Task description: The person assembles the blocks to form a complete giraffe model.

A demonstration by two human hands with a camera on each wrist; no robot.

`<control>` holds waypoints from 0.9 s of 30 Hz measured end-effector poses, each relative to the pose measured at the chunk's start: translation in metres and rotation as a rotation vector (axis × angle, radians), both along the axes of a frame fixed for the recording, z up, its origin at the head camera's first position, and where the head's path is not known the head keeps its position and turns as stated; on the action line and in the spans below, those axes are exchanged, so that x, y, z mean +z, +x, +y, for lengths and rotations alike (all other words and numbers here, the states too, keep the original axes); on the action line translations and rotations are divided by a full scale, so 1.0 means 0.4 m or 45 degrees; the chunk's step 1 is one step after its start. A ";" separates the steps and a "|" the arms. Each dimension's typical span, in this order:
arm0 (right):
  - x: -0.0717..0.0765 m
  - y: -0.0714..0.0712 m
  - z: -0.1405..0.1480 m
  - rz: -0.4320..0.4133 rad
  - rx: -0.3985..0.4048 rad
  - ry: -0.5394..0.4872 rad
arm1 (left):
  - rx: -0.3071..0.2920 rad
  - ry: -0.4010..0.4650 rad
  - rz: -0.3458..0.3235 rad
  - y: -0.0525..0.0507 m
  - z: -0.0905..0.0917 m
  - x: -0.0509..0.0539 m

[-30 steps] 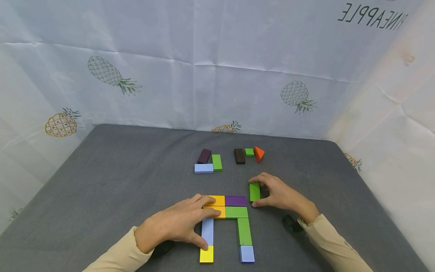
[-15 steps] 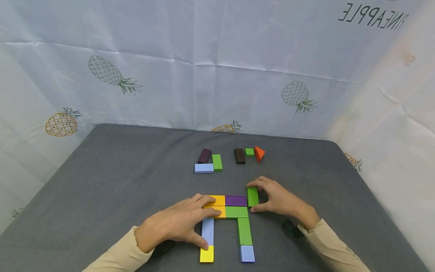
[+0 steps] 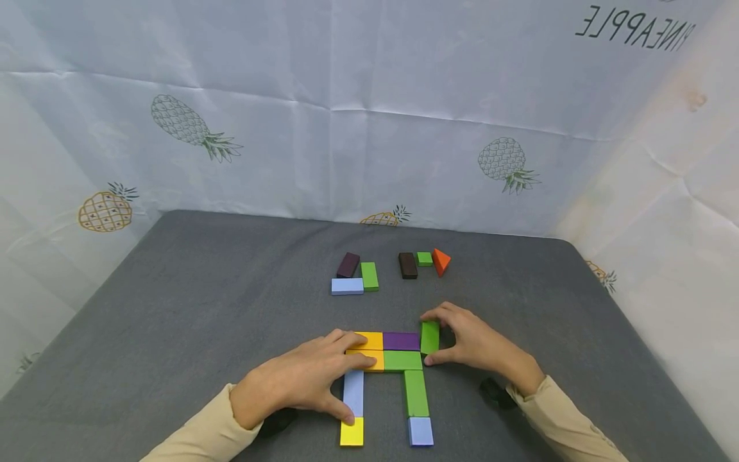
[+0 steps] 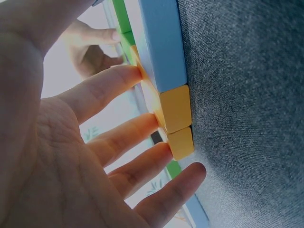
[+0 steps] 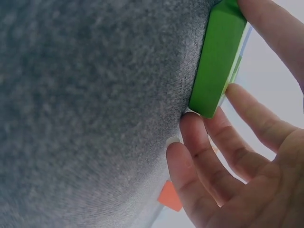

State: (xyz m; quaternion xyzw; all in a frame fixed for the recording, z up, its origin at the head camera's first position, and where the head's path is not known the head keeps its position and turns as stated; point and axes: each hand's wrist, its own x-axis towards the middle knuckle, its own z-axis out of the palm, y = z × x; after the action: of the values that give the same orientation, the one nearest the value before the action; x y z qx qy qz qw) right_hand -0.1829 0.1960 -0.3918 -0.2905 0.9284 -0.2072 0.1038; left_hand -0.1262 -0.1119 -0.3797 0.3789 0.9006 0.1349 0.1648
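In the head view a flat block figure lies on the table: two yellow blocks above a light blue block and another yellow block on the left, with a purple block, two green blocks and a light blue block to the right. My left hand rests on the left side with fingers fairly straight, fingertips on the upper yellow blocks and thumb on the lower one. My right hand pinches a green block by its ends, upright beside the purple block's right end.
Farther back lie a dark purple block, a green block and a light blue block. To their right are a dark brown block, a small green block and an orange triangular block. A pineapple-print cloth hangs behind the table.
My right hand has moved the green block slightly left and nearer to me, up to the purple block's right end. The left hand has stayed in place.
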 end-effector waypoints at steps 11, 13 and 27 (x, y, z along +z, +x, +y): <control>-0.004 0.009 0.000 0.044 -0.025 0.003 | -0.006 0.003 0.014 0.001 -0.001 -0.001; -0.005 0.009 0.001 0.051 -0.025 0.000 | -0.004 0.000 0.014 0.001 -0.001 -0.001; 0.006 0.002 0.006 0.020 0.005 0.002 | -0.002 0.003 0.018 0.001 0.000 0.000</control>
State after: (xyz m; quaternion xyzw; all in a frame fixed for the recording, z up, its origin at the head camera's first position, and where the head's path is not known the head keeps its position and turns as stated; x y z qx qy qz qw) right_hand -0.1822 0.1984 -0.3894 -0.2939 0.9287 -0.2041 0.0971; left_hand -0.1257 -0.1120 -0.3797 0.3806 0.9013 0.1330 0.1583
